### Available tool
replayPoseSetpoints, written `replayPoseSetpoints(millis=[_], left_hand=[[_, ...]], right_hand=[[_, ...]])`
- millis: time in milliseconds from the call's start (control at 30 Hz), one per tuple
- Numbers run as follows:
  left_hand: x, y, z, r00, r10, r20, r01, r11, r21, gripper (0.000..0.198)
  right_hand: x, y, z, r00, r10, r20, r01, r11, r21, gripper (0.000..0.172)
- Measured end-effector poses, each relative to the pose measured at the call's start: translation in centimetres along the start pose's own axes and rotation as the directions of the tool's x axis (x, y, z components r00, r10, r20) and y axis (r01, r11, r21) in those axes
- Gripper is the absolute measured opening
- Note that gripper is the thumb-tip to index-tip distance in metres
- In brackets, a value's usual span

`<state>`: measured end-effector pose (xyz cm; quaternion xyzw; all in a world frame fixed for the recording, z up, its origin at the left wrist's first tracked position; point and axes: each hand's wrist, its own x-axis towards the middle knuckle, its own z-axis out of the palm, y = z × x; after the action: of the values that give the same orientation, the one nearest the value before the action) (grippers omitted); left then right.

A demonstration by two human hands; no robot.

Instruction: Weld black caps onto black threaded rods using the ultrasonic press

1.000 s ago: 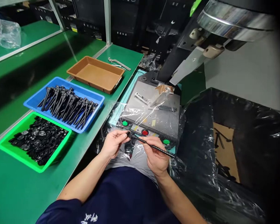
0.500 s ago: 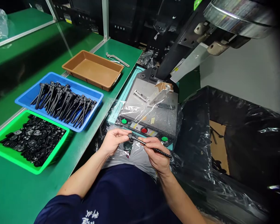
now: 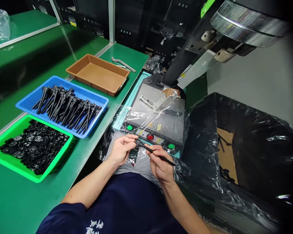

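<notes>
Between my two hands, in front of my lap, is a black ribbed rod (image 3: 146, 148) with a thicker head at its left end. My left hand (image 3: 122, 150) pinches at that head with thumb and fingertips; whether a separate small part is also in the pinch I cannot tell. My right hand (image 3: 161, 162) is closed around the shaft, whose thin end sticks out to the right. Similar black rods lie heaped in a blue tray (image 3: 26, 105) on the left. A green tray (image 3: 12, 165) nearer me holds many small black parts.
On the green table (image 3: 12, 204) stand a brown tray (image 3: 100, 76) and a wrench (image 3: 124, 64). Ahead is a machine with a metal plate (image 3: 146, 91), a red button (image 3: 150, 137) and two green buttons. A plastic-lined box (image 3: 202, 139) stands at the right.
Both hands still hold the rod at the same places. The right hand and the rod's thin end have shifted slightly left; the view has tilted a little.
</notes>
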<state>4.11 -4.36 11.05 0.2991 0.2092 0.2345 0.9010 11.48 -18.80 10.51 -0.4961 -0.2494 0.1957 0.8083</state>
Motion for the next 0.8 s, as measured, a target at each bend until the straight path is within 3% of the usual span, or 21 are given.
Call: replayPoseSetpoints(millis=[167,300,367,433,533,600,667,733,800], left_hand=[[-0.1,-0.2,0.4,0.997,-0.066,-0.028,0.064,0.996,-0.056,0.022],[-0.1,0.0,0.8,0.994,-0.103,0.025,0.106,0.986,-0.131,0.024],[-0.1,0.3,0.7,0.993,-0.092,0.069,0.100,0.988,-0.121,0.023],[0.1,0.8,0.4,0.992,-0.062,0.113,0.069,0.996,-0.064,0.021],[0.3,1.7,-0.1,0.986,0.041,0.161,-0.056,0.994,0.091,0.020],[0.3,2.2,-0.4,0.974,0.112,0.197,-0.155,0.963,0.220,0.018],[0.2,2.5,-0.5,0.960,0.147,0.237,-0.221,0.919,0.326,0.015],[0.0,2.6,-0.6,0.952,0.155,0.262,-0.249,0.892,0.377,0.014],[0.0,2.6,-0.7,0.953,0.145,0.265,-0.242,0.892,0.383,0.015]], right_hand=[[-0.4,-0.3,-0.5,0.996,-0.081,0.027,0.083,0.990,-0.114,0.025],[-0.9,-1.5,-0.5,0.960,-0.182,0.212,0.249,0.902,-0.352,0.037],[-0.8,-1.8,-0.8,0.944,-0.166,0.283,0.281,0.856,-0.434,0.039],[-0.2,-1.6,-1.5,0.953,-0.076,0.293,0.208,0.869,-0.448,0.044],[1.6,-1.4,-3.0,0.969,0.174,0.174,-0.097,0.919,-0.382,0.045],[2.7,-1.5,-3.5,0.915,0.374,0.154,-0.310,0.893,-0.326,0.040],[3.3,-1.9,-3.2,0.808,0.532,0.254,-0.446,0.833,-0.327,0.045],[3.3,-2.1,-2.2,0.748,0.580,0.322,-0.460,0.803,-0.379,0.044],[2.9,-1.9,-1.1,0.788,0.537,0.302,-0.382,0.810,-0.445,0.037]])
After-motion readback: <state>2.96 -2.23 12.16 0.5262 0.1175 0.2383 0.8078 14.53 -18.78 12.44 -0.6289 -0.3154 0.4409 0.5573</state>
